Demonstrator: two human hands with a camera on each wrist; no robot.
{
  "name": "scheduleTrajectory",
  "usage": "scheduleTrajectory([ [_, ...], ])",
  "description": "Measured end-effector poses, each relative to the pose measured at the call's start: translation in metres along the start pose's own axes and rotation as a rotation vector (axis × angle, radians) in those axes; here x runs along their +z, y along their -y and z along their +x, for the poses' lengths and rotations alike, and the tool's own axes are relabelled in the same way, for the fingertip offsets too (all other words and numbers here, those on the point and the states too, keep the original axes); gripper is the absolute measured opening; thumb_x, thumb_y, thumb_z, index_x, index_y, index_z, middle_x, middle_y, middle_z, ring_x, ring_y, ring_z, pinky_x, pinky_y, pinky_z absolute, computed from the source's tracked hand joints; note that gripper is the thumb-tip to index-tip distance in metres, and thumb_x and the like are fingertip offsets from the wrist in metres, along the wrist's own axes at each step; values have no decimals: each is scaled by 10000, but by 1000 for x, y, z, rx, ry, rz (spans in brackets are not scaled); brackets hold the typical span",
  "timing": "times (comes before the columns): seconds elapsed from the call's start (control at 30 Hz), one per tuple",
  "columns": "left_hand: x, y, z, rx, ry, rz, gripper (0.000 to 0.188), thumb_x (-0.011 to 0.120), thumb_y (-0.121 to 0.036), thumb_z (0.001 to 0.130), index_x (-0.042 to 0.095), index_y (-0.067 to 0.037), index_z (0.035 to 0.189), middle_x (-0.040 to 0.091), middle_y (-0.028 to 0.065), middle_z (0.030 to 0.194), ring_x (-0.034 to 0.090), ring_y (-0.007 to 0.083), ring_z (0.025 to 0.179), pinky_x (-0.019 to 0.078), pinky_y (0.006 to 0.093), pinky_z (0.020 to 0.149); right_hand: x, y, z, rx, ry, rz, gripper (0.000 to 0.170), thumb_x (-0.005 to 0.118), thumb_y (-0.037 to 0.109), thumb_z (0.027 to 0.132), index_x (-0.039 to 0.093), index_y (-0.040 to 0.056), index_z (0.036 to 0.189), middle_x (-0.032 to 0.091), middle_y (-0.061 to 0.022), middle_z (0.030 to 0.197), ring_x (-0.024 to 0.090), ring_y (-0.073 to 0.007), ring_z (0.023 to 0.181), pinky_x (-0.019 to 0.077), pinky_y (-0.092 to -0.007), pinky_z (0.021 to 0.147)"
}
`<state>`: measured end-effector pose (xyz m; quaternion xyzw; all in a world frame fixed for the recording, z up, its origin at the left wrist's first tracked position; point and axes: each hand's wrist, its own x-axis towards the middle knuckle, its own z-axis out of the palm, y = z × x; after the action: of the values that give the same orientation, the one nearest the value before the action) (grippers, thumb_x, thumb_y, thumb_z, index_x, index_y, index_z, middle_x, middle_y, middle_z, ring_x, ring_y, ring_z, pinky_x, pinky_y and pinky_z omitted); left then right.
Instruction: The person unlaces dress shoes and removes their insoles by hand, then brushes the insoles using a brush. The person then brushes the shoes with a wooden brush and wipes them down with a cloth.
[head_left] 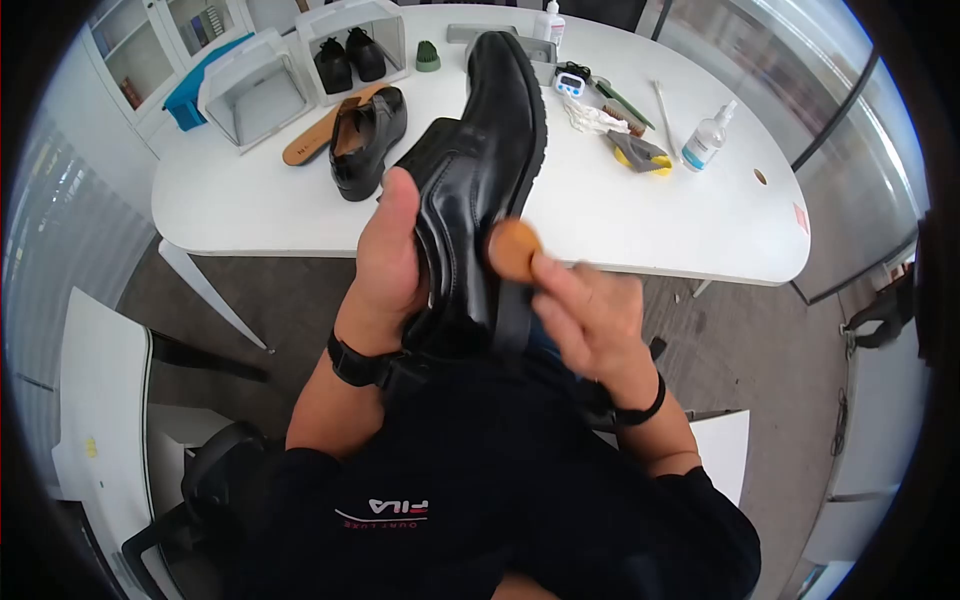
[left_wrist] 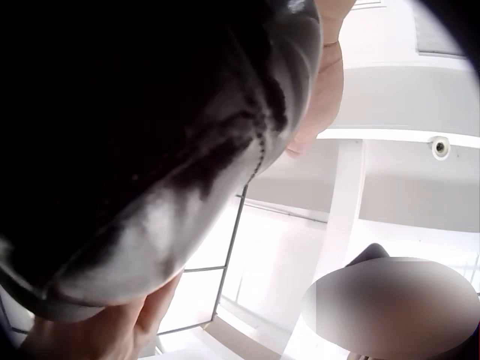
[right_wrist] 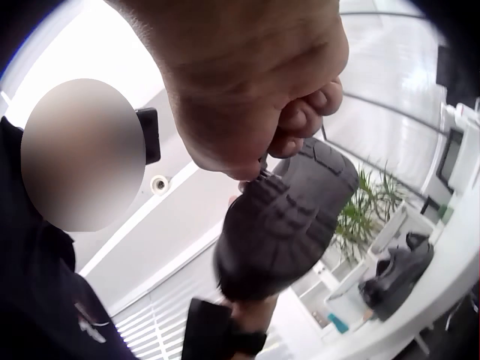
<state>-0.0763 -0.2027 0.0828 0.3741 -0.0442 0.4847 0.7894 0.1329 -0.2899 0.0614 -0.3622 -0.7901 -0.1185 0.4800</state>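
My left hand [head_left: 388,245] holds up a black leather shoe [head_left: 455,210] from its left side, thumb along the upper, the shoe's toe pointing away toward the table. Pinched in my right hand [head_left: 600,315] is a small round orange-brown disc [head_left: 515,250], which overlaps the shoe's side near the heel; I cannot tell what kind of applicator it is. From below, the right wrist view shows the ridged black sole [right_wrist: 281,225], with curled fingers [right_wrist: 300,120] of the right hand above it. The shoe's dark side [left_wrist: 165,225] fills much of the left wrist view.
On the white table [head_left: 270,225] stands another black shoe [head_left: 368,145] beside a wooden insole-shaped piece [head_left: 312,137]. Clear boxes [head_left: 255,90], one with black shoes inside, are behind. A green brush [head_left: 428,57], timer [head_left: 570,84], grey-yellow cloth [head_left: 640,153] and spray bottle [head_left: 705,138] lie farther off.
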Motion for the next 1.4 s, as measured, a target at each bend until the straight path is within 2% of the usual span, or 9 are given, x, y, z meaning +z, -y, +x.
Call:
scheduleTrajectory([
  [0.27,3,-2,-10,-92,109,-150,788,351,-599,1104,418,66,1523,599,221,1440,636,319,1284,511,454,1105,-18,-11,22,102,-168,-67,470,787,82,853,720,79,1319,568,-69,662,554,-220,519,434,-349,478],
  [0.4,7,-10,-7,-43,49,-92,862,332,-651,1086,398,81,1538,573,227,1475,619,333,1306,478,466,1140,-30,21,9,-68,194,85,442,780,106,845,727,78,1282,625,-80,715,519,-223,513,397,-367,481],
  [0.6,24,-1,-15,-85,30,18,981,298,-751,1030,398,83,1538,573,207,1481,605,298,1329,490,427,1130,-22,-11,26,29,-222,12,489,807,100,822,738,91,1306,472,-27,586,464,-187,453,375,-341,435],
  [0.7,22,-6,-14,-87,-3,92,965,298,-738,1035,396,79,1540,568,211,1485,614,299,1316,501,426,1121,-32,16,23,-178,132,114,442,831,142,812,778,114,1249,429,17,598,435,-143,455,354,-318,427],
  [0.73,20,-6,-13,-104,-1,101,954,301,-728,1040,393,78,1542,565,214,1486,612,301,1317,498,428,1125,-42,21,20,-151,258,111,421,787,168,885,730,88,1294,639,-82,733,532,-205,527,360,-331,479],
  [0.87,33,2,-17,-91,-31,202,946,298,-722,1033,381,65,1551,562,206,1486,604,288,1331,484,431,1142,-38,-1,24,190,-108,11,415,745,135,899,703,43,1301,676,-113,775,597,-268,584,467,-365,551],
  [1.0,18,-5,-14,-104,110,470,982,325,-753,1005,390,61,1551,565,188,1485,585,268,1352,475,421,1145,-50,22,26,-91,260,38,403,796,174,869,747,89,1261,639,-70,722,542,-213,530,404,-355,492],
  [1.27,35,-3,-6,-48,26,711,1055,458,-831,915,466,47,1498,625,149,1400,649,232,1245,518,389,1081,-41,14,23,-140,171,-53,457,803,195,854,738,92,1295,572,-62,675,493,-202,510,371,-356,477],
  [1.4,39,8,-1,-12,6,629,1090,450,-852,884,463,46,1501,615,145,1414,642,229,1252,495,396,1108,-34,4,23,121,-56,-149,481,800,165,851,720,78,1317,595,-66,685,519,-216,514,396,-362,478],
])
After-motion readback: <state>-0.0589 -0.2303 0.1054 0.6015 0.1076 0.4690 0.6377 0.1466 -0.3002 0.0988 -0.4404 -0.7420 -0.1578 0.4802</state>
